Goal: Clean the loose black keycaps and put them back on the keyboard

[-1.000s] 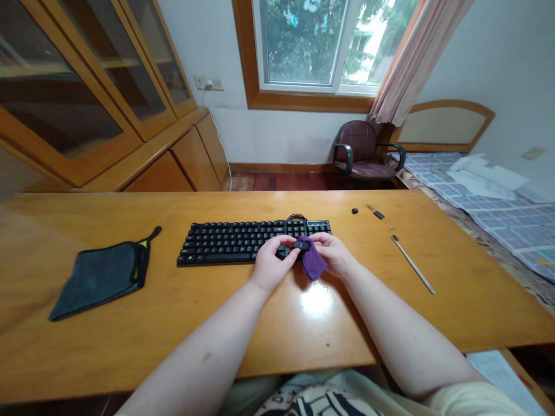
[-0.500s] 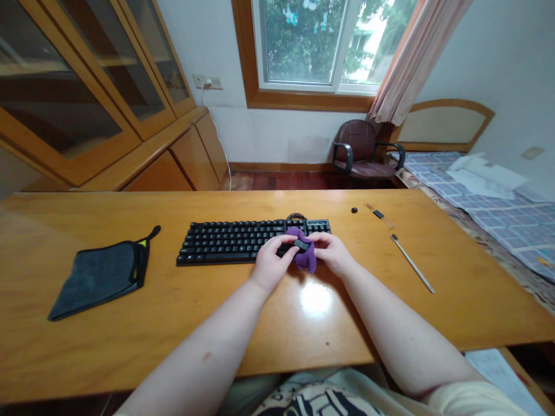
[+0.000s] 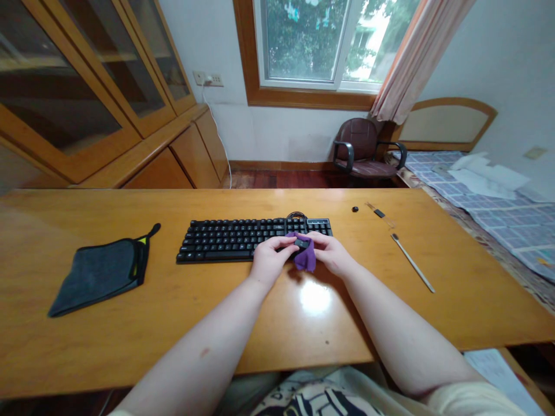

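Note:
Above the right end of a black keyboard (image 3: 225, 240), my two hands meet around a purple cloth (image 3: 307, 262). My left hand (image 3: 269, 260) pinches a small black piece (image 3: 301, 244), which looks like a keycap, between thumb and fingers. The cloth lies behind and under that piece. My right hand (image 3: 333, 254) is closed on the cloth's right side, its fingertips partly hidden in the folds. The keyboard's lower right keys are covered by my hands. Its coiled cable (image 3: 297, 215) shows at the back edge.
On the wooden table (image 3: 173, 341), a folded grey cloth (image 3: 102, 274) lies left. To the right are a small black piece (image 3: 355, 209), a black-handled wire tool (image 3: 378, 213) and a thin brush (image 3: 413, 263). Beyond stand a chair (image 3: 359, 147) and a bed (image 3: 472, 179).
Both hands stay in nearly the same place. The black piece has tilted slightly in my left fingers, and the cloth's folds have shifted a little around it.

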`<action>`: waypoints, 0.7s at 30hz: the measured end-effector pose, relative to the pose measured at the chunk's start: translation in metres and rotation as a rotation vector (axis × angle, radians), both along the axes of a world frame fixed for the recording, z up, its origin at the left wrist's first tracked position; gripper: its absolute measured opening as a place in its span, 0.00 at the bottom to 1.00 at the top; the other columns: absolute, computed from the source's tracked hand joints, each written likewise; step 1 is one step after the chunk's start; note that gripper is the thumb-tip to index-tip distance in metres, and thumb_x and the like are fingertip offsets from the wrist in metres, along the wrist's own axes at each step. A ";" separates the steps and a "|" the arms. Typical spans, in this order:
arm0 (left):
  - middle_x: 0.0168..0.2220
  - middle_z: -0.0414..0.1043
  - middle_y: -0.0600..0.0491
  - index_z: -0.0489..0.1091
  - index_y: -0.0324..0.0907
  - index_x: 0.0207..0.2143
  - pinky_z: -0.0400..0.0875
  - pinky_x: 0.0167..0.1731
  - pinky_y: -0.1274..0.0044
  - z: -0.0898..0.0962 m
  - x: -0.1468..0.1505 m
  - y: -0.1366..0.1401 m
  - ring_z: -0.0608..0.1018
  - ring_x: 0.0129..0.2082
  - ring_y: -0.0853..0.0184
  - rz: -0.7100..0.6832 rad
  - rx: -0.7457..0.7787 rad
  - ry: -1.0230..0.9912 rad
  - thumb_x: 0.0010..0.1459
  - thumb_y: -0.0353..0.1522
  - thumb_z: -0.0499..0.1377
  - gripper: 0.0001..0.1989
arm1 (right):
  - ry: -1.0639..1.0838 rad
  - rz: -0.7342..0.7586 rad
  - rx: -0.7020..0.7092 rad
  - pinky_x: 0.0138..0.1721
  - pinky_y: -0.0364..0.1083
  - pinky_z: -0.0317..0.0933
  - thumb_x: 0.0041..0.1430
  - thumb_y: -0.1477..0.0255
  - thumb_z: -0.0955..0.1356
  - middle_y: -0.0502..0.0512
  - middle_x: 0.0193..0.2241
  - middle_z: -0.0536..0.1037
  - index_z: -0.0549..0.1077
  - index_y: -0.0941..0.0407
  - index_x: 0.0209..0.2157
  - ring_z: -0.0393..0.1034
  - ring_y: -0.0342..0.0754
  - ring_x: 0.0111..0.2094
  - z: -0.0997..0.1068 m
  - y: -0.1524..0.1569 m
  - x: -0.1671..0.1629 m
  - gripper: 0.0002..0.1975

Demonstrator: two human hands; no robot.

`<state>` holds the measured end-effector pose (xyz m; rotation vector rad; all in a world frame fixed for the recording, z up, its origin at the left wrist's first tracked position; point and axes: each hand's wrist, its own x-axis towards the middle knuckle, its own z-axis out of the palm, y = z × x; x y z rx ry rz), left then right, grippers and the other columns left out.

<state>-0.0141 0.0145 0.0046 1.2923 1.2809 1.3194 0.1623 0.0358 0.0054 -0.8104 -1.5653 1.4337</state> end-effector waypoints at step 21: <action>0.31 0.78 0.51 0.76 0.41 0.28 0.72 0.39 0.71 -0.002 0.002 0.000 0.78 0.33 0.64 -0.058 -0.081 -0.070 0.42 0.33 0.66 0.08 | -0.084 -0.072 -0.039 0.38 0.47 0.64 0.44 0.70 0.73 0.53 0.32 0.73 0.79 0.52 0.34 0.69 0.46 0.34 0.000 -0.001 0.005 0.11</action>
